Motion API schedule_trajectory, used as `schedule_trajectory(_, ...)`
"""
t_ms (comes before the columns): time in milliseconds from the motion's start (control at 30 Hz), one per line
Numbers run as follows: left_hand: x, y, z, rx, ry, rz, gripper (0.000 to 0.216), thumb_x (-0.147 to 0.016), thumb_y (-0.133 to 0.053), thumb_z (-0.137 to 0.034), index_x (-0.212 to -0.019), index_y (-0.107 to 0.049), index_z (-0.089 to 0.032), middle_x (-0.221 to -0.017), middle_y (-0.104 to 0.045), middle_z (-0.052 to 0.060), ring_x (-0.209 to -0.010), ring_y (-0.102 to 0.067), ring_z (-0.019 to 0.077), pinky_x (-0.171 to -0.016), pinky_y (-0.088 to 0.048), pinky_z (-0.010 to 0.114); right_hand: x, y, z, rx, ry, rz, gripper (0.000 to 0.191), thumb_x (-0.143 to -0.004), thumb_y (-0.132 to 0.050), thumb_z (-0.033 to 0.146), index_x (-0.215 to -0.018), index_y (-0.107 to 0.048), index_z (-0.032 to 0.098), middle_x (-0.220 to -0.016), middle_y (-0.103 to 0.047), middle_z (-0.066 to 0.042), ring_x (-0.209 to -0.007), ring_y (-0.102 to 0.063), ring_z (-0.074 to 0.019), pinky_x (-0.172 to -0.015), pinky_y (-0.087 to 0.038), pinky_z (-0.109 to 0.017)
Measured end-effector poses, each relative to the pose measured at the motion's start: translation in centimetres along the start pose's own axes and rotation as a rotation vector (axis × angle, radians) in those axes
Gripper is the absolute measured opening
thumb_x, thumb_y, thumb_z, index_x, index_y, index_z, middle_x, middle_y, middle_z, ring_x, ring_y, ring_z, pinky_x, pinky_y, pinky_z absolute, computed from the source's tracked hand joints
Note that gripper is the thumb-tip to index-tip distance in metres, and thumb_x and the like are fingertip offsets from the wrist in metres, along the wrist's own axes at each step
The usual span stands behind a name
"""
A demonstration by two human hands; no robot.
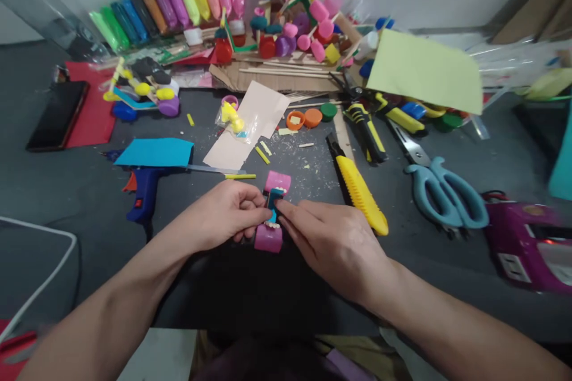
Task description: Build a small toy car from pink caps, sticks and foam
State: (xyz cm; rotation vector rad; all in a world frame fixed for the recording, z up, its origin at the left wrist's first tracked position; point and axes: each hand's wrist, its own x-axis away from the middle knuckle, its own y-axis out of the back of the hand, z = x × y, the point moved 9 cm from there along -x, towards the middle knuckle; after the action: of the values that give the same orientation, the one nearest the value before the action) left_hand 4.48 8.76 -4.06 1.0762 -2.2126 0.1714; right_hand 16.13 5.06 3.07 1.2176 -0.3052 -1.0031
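My left hand (227,214) and my right hand (333,241) meet at the middle of the dark table, fingers pinched on a small craft piece (271,211). The piece has two pink bottle caps, one at the far end and one at the near end, joined by a teal strip. My left fingers curl round its left side. My right fingertips press on the teal strip from the right. Both hands are closed on it.
A yellow utility knife (360,190) lies just right of the hands, teal scissors (442,190) farther right. A blue glue gun (143,190) and blue paper (154,153) sit to the left. Clay packs (179,0), caps and sticks crowd the back; a phone (58,114) lies far left.
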Motion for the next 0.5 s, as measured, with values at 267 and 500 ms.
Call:
schedule_trajectory(267,0.3,1.1,-1.4,0.143,-0.136,-0.107,0.028,-0.077,-0.070,-0.033,-0.063,-0.051,-0.019,-0.045,-0.049,-0.009,-0.038,-0.042,0.0044,-0.041,-0.028,0.017,-0.5,3.3,-4.2,-0.267,-0.275,-0.205,0.016,-0.096,-0.061,0.017,-0.087,-0.074,0.016,-0.080,-0.076,-0.003,-0.071,-0.068,-0.0150,-0.066,-0.045,-0.026)
schedule_trajectory(500,0.0,1.9,-2.0,0.149,-0.199,-0.132,0.033,-0.073,-0.073,-0.041,-0.062,-0.052,-0.018,-0.044,-0.048,-0.008,-0.038,-0.037,0.0034,-0.041,-0.026,0.017,0.6,10.0,-4.3,-0.599,-0.357,-0.494,0.020,-0.096,-0.062,0.024,-0.113,-0.071,0.020,-0.075,-0.066,0.002,-0.058,-0.056,-0.0105,-0.053,-0.046,-0.024)
